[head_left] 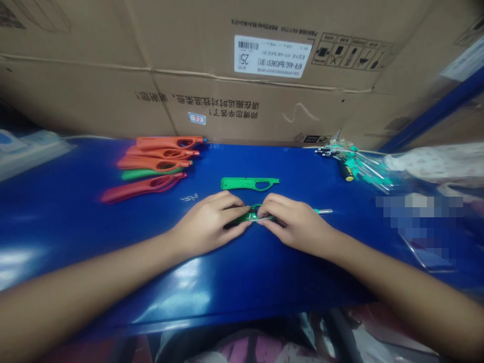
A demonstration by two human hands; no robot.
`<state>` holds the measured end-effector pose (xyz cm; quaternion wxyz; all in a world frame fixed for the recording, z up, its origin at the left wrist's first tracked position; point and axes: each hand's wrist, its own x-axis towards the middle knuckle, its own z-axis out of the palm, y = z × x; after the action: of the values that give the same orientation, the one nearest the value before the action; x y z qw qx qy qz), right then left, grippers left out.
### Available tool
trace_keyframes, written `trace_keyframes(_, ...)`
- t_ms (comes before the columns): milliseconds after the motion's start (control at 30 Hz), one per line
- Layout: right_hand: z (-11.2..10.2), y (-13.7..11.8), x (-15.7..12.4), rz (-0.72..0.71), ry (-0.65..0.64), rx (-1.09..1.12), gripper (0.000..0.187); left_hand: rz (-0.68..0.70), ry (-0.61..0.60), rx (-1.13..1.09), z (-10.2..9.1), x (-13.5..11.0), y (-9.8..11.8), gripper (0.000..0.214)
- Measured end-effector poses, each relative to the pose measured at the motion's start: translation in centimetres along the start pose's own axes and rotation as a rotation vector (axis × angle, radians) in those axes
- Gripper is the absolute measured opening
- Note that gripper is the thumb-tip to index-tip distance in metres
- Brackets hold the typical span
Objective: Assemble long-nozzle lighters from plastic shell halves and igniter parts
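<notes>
My left hand and my right hand meet over a green lighter casing low over the blue table. The left fingers grip its left part, and the right fingertips pinch near its middle, where thin pale wires or edges show. Much of the casing is hidden under the fingers. A metal tube with a teal end sticks out past my right hand. Just beyond the hands lies a loose green half shell with a trigger loop. Small silver pins or screws lie left of it.
Several orange lighters and a red lighter are stacked at the left. Teal-ended metal tubes with wires and a black-yellow screwdriver handle pile up at the right. A large cardboard box walls off the table's back.
</notes>
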<state>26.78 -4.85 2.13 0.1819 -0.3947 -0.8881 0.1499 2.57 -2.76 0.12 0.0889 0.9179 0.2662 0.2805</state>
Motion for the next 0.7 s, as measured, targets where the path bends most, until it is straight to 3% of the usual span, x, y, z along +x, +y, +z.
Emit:
trace_keyframes(200,-0.13,-0.31,0.15,0.046,-0.014,0.044,0.005,0.081,-0.058,-0.014,-0.24,0.14,0.01,0.023)
trace_keyframes(500,-0.57,-0.71,0.12,0.048,-0.128,-0.103,0.009,0.133,-0.091,-0.057,-0.24,0.24,-0.12,0.02)
trace_keyframes(700,-0.27,-0.47,0.1,0.06,-0.068,-0.016,0.008,0.13,-0.095,-0.077,-0.23,0.23,-0.18,0.02)
